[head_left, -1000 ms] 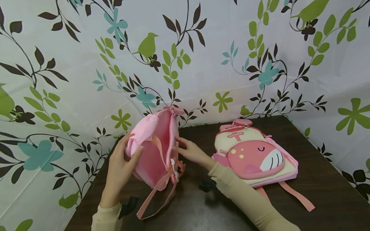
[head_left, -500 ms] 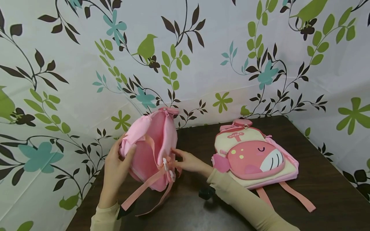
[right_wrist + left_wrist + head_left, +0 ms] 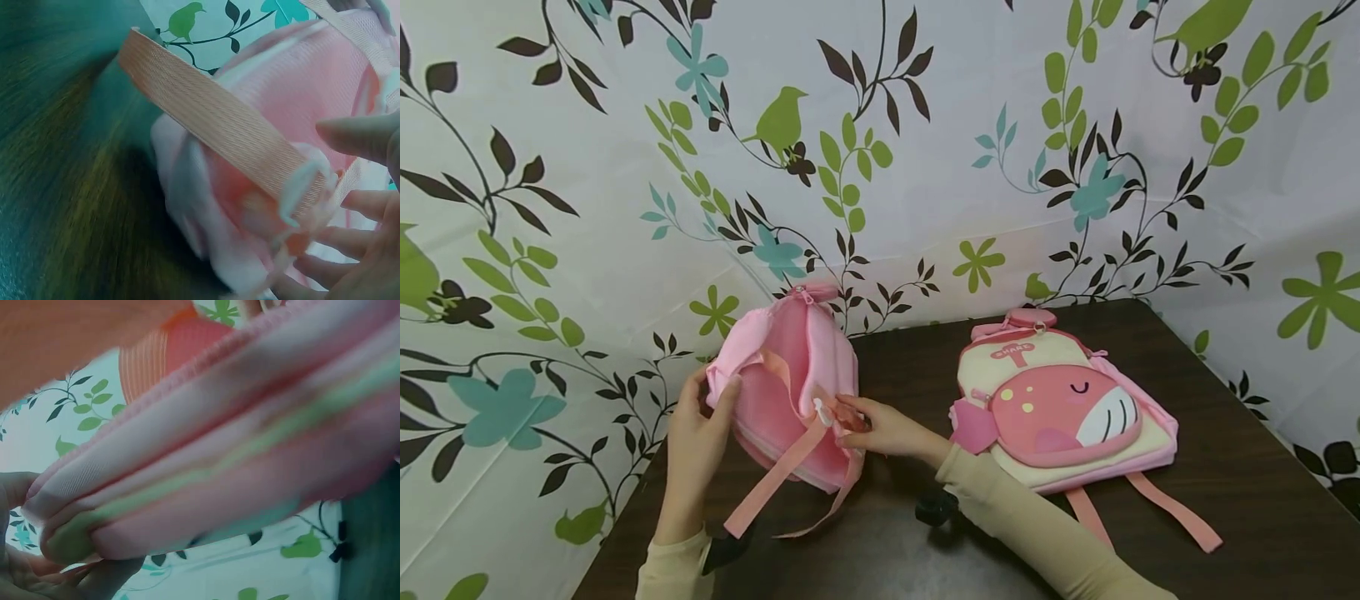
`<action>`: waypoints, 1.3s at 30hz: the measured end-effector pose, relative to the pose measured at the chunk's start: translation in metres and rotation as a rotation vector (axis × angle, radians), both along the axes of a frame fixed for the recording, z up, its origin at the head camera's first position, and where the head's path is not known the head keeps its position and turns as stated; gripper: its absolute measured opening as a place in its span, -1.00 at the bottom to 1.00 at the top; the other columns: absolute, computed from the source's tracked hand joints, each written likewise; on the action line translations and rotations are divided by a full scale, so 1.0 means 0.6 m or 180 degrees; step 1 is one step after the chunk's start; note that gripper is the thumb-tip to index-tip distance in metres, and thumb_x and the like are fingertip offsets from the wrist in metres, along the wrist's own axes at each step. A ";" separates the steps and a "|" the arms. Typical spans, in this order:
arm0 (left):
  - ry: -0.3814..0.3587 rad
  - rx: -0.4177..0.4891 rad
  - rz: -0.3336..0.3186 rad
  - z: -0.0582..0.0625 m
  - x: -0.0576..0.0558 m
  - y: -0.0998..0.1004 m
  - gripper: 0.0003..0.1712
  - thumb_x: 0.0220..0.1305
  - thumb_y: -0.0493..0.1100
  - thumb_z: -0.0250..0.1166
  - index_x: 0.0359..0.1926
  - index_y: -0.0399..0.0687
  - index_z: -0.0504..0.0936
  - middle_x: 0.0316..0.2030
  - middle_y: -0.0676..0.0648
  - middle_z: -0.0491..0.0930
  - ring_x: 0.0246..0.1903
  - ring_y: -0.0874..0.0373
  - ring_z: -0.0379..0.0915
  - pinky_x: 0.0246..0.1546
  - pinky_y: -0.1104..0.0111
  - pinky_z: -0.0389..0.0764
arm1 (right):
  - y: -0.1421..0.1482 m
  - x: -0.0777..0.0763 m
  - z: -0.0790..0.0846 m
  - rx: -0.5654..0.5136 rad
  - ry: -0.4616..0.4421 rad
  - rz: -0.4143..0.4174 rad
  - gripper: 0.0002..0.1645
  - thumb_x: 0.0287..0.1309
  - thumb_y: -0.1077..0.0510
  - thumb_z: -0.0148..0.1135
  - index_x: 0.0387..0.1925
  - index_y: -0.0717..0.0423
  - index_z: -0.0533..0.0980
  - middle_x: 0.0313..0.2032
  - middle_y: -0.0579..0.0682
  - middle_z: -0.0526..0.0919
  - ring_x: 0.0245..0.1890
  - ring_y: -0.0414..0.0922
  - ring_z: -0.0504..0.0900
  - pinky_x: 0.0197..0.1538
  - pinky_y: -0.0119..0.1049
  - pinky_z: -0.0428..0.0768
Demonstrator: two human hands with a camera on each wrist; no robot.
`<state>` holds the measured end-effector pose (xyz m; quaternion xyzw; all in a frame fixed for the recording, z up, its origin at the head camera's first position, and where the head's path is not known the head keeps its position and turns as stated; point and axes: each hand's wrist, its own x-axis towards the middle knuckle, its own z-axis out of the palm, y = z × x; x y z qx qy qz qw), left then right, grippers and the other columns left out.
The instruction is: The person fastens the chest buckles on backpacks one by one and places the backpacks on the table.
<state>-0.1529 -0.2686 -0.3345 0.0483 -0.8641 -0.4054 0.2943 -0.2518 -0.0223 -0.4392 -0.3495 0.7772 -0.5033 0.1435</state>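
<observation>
A pink child's backpack stands tilted on the table, its main compartment gaping and its pale pink lining showing. My left hand grips the left edge, thumb in front and fingers behind; the left wrist view shows this hand at the layered side of the bag. Low on the right side, my right hand has its fingers at the coral straps and a white buckle. In the right wrist view the thumb stands apart from the other fingers, and a wide coral strap sticks out past the bag.
A second backpack, cream and pink with a whale face, lies on the dark wooden table at the right, its straps hanging toward the front. A white cloth printed with leaves and birds hangs behind and at both sides.
The pink backpack has shifted left and turned, so its outer right side shows more. My right hand has slid down from the bag's side to the straps; my left hand keeps its grip.
</observation>
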 end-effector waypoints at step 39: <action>-0.0739 0.0891 -0.0709 -0.090 0.018 -0.021 -0.55 0.40 -0.32 0.24 0.19 -0.37 0.28 0.06 -0.26 0.45 -0.29 0.31 0.54 -0.30 0.47 0.58 | 0.059 -0.001 -0.006 0.0339 0.0421 -0.0346 -0.09 0.09 0.00 0.42 0.41 0.26 0.35 0.46 0.15 0.29 0.45 0.18 0.23 0.41 0.13 0.23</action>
